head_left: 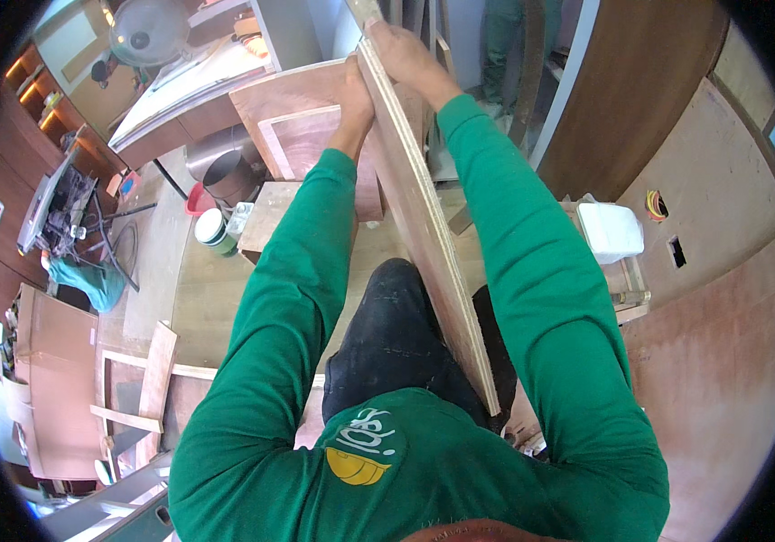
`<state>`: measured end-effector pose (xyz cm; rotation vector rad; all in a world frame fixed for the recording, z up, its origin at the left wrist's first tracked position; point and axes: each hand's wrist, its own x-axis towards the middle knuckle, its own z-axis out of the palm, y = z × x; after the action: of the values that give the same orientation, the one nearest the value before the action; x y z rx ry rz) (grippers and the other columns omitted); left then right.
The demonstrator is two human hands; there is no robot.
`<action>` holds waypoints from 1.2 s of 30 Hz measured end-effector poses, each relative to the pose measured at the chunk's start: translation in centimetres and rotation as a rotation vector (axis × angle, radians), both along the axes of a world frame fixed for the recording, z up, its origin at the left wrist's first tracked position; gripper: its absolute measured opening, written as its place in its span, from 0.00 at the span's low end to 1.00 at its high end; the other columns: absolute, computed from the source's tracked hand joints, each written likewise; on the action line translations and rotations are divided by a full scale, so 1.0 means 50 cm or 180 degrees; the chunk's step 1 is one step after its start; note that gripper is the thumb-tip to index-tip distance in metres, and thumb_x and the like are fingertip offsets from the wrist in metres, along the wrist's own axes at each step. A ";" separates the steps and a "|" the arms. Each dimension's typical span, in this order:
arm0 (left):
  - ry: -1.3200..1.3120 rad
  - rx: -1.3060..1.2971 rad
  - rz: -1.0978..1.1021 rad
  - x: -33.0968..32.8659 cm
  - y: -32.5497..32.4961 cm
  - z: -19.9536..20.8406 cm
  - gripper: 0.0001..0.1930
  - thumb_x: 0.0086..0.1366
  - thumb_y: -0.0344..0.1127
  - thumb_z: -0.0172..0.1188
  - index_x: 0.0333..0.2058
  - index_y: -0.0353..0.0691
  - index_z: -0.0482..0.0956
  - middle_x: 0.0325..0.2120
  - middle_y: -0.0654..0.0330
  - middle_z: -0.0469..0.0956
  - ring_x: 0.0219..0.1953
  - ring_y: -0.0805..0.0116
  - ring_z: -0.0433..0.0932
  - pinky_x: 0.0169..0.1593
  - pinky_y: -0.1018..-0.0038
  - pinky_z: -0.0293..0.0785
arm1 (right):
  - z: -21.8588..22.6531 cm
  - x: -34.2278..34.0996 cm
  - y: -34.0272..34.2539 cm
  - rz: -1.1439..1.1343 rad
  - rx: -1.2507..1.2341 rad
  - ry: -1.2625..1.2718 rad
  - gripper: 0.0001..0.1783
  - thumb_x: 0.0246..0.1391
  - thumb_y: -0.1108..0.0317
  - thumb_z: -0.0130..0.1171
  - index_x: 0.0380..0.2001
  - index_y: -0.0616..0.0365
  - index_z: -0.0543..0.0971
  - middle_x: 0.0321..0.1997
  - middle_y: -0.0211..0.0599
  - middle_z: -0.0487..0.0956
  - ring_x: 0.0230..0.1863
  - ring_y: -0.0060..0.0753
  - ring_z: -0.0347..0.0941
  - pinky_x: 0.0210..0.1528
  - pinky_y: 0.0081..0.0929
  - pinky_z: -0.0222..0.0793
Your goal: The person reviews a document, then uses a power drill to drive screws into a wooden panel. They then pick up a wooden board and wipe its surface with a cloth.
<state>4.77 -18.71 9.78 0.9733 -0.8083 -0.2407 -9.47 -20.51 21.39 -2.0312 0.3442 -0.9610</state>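
Observation:
A long plywood board (pixel 415 190) stands on edge in front of me, running from my hands down past my legs toward my body. My left hand (pixel 358 101) is closed against the board's left face near its far end, with part of its fingers hidden. Around the same end, my right hand (pixel 400 60) grips from the right side, fingertips over the top edge. A short pale wood piece (pixel 364 11) shows just beyond the right fingertips; I cannot tell whether it is separate from the board.
Behind my left hand leans a plywood panel (pixel 302 135). A wooden box (pixel 270 203), a lidded bucket (pixel 214 230) and a brown bin (pixel 232 176) stand left. A table saw (pixel 67 203) is farther left. At right sits a white plastic container (pixel 610 231).

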 end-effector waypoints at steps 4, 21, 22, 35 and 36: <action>-0.0351 0.0222 0.0206 0.020 -0.007 -0.003 0.35 0.80 0.57 0.39 0.56 0.26 0.81 0.51 0.41 0.84 0.53 0.49 0.81 0.61 0.61 0.71 | -0.042 -0.064 0.042 -0.0300 -0.0284 -0.0063 0.35 0.74 0.42 0.43 0.46 0.69 0.81 0.46 0.56 0.84 0.50 0.50 0.80 0.57 0.42 0.72; -0.0594 0.0570 0.0138 -0.129 -0.005 0.082 0.32 0.81 0.56 0.37 0.60 0.33 0.78 0.53 0.39 0.83 0.55 0.51 0.82 0.62 0.61 0.72 | -0.005 -0.139 -0.007 -0.0670 -0.0777 -0.0100 0.32 0.73 0.48 0.44 0.38 0.74 0.79 0.36 0.72 0.79 0.45 0.71 0.78 0.51 0.56 0.72; -0.0500 0.0503 0.0095 -0.132 -0.016 0.083 0.31 0.81 0.55 0.38 0.60 0.34 0.78 0.53 0.38 0.83 0.55 0.50 0.82 0.61 0.59 0.74 | -0.004 -0.134 -0.018 -0.0767 -0.0744 -0.0184 0.34 0.71 0.47 0.42 0.38 0.76 0.79 0.36 0.76 0.79 0.46 0.78 0.78 0.52 0.59 0.73; -0.1336 0.0280 0.0658 0.019 -0.036 -0.014 0.20 0.80 0.44 0.48 0.57 0.35 0.77 0.42 0.50 0.81 0.44 0.60 0.77 0.51 0.64 0.76 | -0.288 -0.610 0.408 -0.0542 -0.0166 0.0573 0.23 0.75 0.55 0.52 0.45 0.70 0.68 0.43 0.67 0.71 0.46 0.71 0.71 0.53 0.54 0.68; -0.1164 0.0297 0.0528 0.024 -0.044 -0.013 0.20 0.79 0.44 0.48 0.57 0.35 0.77 0.40 0.50 0.81 0.42 0.61 0.77 0.50 0.64 0.76 | -0.302 -0.651 0.432 -0.0465 -0.0020 0.0671 0.22 0.75 0.56 0.53 0.46 0.70 0.68 0.44 0.67 0.71 0.46 0.70 0.71 0.53 0.53 0.69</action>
<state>5.98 -20.93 9.15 1.1849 -1.0492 0.0466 -42.03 1.10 6.30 -2.1414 0.6106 -0.8361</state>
